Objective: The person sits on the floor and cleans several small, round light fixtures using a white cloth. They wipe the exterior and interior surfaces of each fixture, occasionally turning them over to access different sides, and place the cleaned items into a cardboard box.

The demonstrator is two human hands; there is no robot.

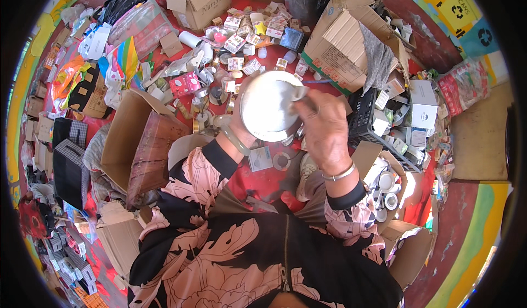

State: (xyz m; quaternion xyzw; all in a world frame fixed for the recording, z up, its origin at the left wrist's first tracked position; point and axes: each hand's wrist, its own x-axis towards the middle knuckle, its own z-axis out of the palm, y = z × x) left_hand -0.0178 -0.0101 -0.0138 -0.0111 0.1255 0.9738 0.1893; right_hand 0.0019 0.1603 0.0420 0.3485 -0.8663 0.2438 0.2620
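Left hand's (240, 126) grip holding white disc (266, 113); right hand (328, 128) at disc's right edge, grip unclear. Small boxes (235, 44) beyond.

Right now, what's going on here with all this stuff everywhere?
A person holds up a pale round disc. The left hand supports it, mostly hidden behind it. The right hand is at its right edge; it's too blurred to tell what those fingers grip. Small boxes lie scattered ahead, an open carton is on the left, and a filled black crate is on the right.
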